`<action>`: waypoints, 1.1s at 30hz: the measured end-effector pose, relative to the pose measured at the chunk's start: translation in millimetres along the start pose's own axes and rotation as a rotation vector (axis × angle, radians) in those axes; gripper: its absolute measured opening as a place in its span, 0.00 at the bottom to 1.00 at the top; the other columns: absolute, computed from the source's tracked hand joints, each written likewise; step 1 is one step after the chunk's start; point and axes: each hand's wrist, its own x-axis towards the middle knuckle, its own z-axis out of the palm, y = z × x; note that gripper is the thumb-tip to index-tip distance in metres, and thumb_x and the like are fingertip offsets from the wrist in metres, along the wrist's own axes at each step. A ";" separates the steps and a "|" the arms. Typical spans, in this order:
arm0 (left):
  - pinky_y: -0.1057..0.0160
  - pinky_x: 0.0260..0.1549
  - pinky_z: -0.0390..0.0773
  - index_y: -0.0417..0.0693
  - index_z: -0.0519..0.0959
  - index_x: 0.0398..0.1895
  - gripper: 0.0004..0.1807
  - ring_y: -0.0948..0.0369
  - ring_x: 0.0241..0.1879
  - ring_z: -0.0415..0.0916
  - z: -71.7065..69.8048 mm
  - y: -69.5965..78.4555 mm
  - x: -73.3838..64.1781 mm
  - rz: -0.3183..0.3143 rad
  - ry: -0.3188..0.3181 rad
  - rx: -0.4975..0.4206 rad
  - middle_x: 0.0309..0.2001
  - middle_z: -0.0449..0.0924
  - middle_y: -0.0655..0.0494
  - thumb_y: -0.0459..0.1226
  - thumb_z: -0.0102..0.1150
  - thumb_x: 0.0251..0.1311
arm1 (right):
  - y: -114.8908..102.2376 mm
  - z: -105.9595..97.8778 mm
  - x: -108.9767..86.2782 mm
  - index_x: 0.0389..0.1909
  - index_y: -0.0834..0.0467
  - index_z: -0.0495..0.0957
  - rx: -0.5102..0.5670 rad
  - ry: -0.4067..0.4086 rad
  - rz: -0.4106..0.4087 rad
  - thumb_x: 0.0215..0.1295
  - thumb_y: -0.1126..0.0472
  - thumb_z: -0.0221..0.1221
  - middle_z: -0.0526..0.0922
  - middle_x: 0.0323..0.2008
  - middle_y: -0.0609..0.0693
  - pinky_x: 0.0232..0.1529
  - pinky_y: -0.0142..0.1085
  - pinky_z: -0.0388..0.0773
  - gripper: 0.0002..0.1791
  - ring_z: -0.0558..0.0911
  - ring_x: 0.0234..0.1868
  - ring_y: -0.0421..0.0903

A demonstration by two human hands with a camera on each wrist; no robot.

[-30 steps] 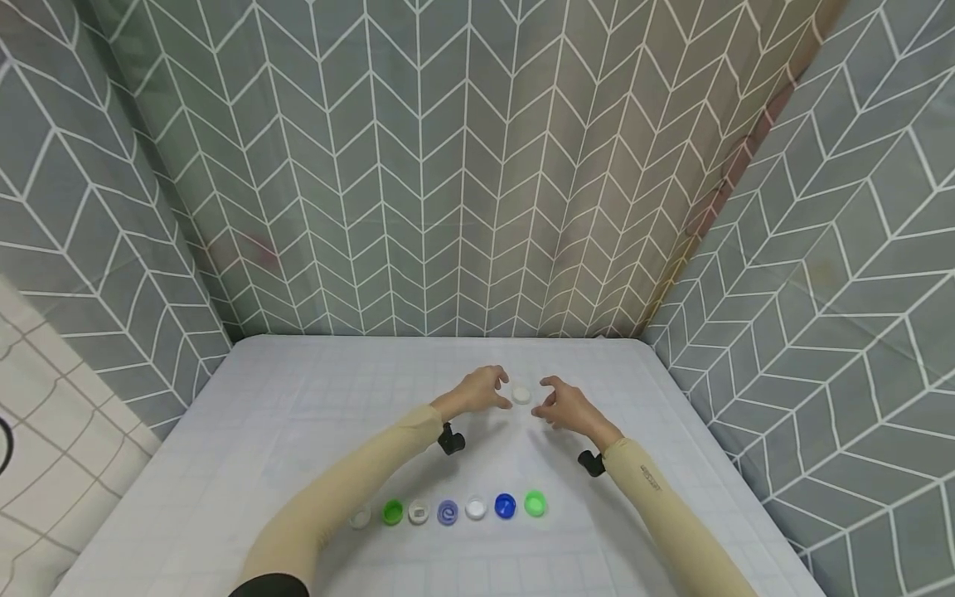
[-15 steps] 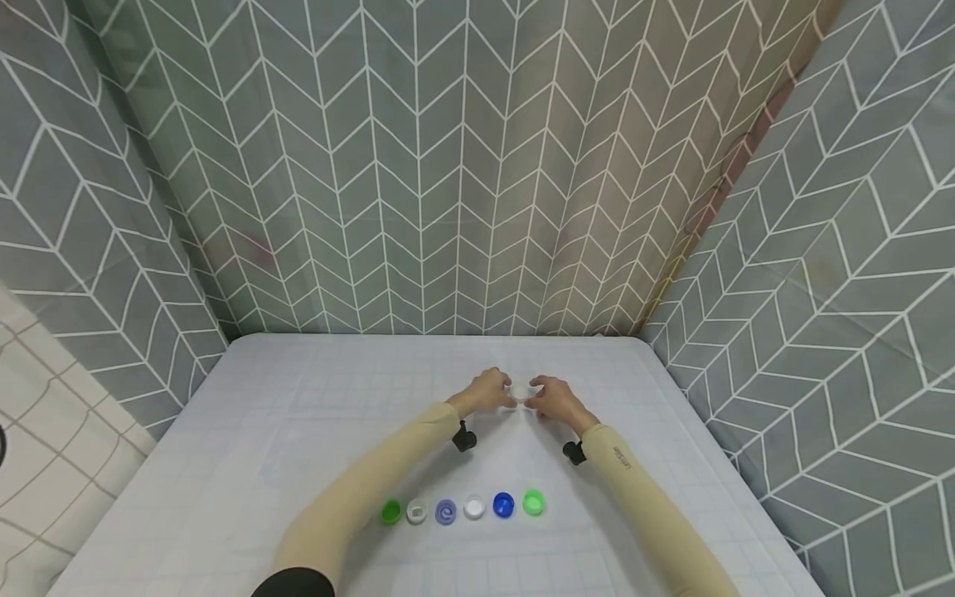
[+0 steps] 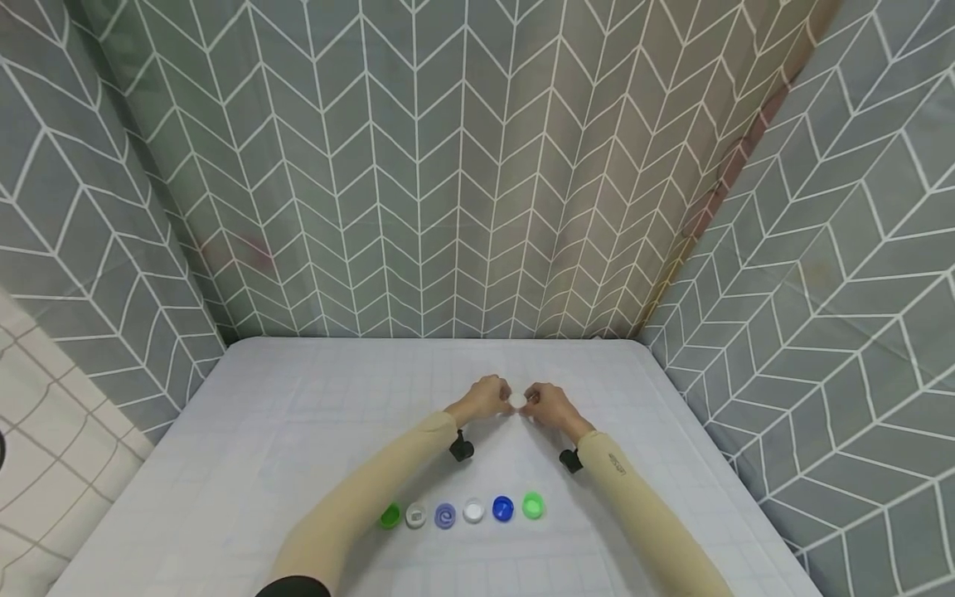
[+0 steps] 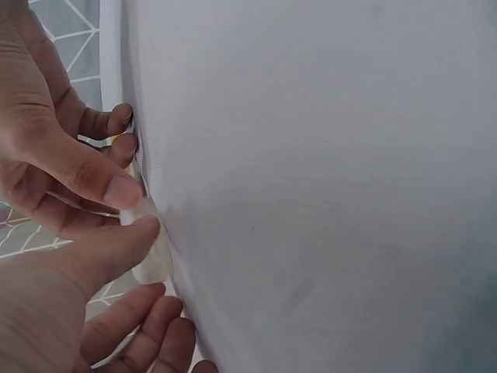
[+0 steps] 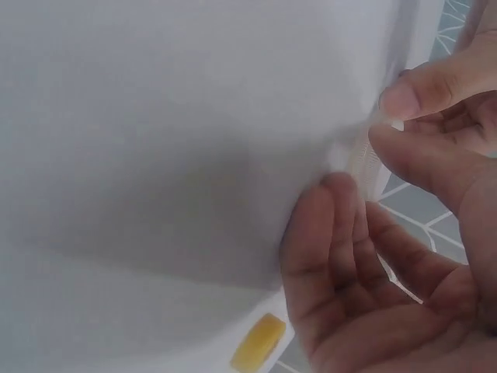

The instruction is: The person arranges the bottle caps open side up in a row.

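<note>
A round white bottle cap (image 3: 518, 400) is between my two hands, towards the far side of the table. My left hand (image 3: 485, 398) pinches it from the left. From the right, my right hand (image 3: 550, 406) does the same. The left wrist view has the cap (image 4: 158, 260) edge-on, with both thumbs at its top edge. In the right wrist view, the ridged side of the cap (image 5: 365, 165) shows between thumb and fingers, and much of it is hidden behind them.
Nearer me is a row of caps: green (image 3: 390, 516), white (image 3: 415, 516), violet-blue (image 3: 444, 516), another white (image 3: 473, 511), blue (image 3: 503, 508) and bright green (image 3: 533, 505). A yellow cap (image 5: 260, 342) shows in the right wrist view. Patterned curtains (image 3: 448, 166) surround the white-covered table (image 3: 298, 398).
Both hands have closed in on the white cap from either side and taken hold of it. The cap has come slightly towards me. My left sleeve now covers the leftmost cap of the row.
</note>
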 end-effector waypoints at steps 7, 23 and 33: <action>0.66 0.33 0.77 0.38 0.77 0.48 0.20 0.61 0.33 0.77 -1.0 -1.4 -1.0 0.053 0.008 -0.102 0.35 0.82 0.51 0.36 0.70 0.52 | -0.7 -1.6 -4.2 0.48 0.67 0.76 0.047 0.022 -0.033 0.59 0.64 0.65 0.85 0.33 0.55 0.29 0.33 0.79 0.18 0.84 0.27 0.43; 0.68 0.32 0.75 0.40 0.73 0.49 0.20 0.64 0.30 0.75 -0.8 5.9 -11.1 0.133 0.068 -0.158 0.33 0.82 0.51 0.29 0.68 0.53 | -2.2 -3.8 -17.8 0.53 0.68 0.75 0.149 0.119 -0.101 0.62 0.66 0.62 0.86 0.36 0.56 0.36 0.37 0.82 0.19 0.86 0.33 0.46; 0.69 0.35 0.79 0.43 0.72 0.45 0.17 0.64 0.35 0.79 -13.4 15.9 -21.3 0.220 0.133 -0.267 0.36 0.82 0.52 0.34 0.67 0.56 | -11.1 -18.3 -38.6 0.48 0.64 0.78 0.182 0.209 -0.192 0.61 0.65 0.64 0.85 0.37 0.55 0.38 0.37 0.83 0.15 0.86 0.37 0.47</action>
